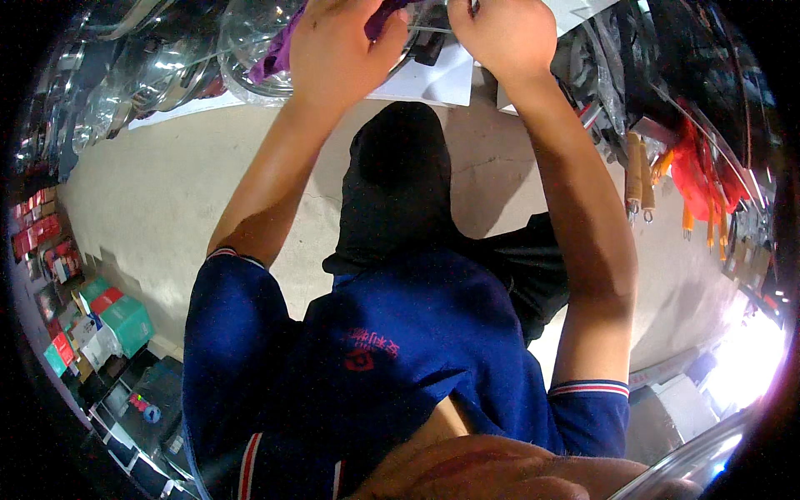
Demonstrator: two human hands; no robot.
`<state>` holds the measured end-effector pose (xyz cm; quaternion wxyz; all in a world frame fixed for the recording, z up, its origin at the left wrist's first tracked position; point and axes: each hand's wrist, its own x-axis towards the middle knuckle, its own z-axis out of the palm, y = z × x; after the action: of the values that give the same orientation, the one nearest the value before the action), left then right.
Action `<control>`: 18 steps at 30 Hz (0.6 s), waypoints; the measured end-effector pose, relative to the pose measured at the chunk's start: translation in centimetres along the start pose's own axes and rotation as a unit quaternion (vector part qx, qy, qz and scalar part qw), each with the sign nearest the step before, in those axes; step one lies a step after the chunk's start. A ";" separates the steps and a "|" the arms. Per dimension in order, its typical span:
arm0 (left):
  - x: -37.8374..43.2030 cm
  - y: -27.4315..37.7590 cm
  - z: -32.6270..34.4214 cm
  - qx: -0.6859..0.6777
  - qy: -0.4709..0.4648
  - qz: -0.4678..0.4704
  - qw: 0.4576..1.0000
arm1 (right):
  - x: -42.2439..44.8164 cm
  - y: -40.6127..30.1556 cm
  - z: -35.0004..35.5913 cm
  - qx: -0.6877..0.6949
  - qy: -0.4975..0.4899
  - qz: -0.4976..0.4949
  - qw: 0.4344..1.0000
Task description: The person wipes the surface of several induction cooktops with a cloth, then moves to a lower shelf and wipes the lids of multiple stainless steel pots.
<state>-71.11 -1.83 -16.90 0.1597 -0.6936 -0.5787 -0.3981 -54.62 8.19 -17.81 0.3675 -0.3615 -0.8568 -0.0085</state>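
Observation:
My left hand (340,56) is at the top edge, curled on a purple cloth (278,50) that shows on both sides of it. Under the cloth sits a clear, round, shiny piece (240,78), perhaps a bowl or cover. To the right, my right hand (503,40) is bent into a fist shape; its fingertips are cut off by the frame, so its grip is hidden. A thin pale edge (431,29) runs between the two hands; I cannot tell what it belongs to. White sheets (447,78) lie beneath, with a small black object (428,47) on them.
More clear shiny pieces (165,69) crowd the upper left. Wooden-handled tools (634,169), orange-handled tools (710,225) and a red bag (694,169) hang at the right. Green and red boxes (125,319) stand lower left. A grey box (656,419) is lower right, above the concrete floor (150,187).

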 end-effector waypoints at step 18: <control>-3.1 -5.7 0.6 0.106 -0.027 -0.045 0.993 | 0.2 -0.5 -0.1 -0.013 0.012 -0.010 1.000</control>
<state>-76.26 -1.96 -20.95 0.1985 -0.6563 -0.6524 -0.3229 -54.94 7.92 -17.53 0.3730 -0.3571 -0.8559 -0.0277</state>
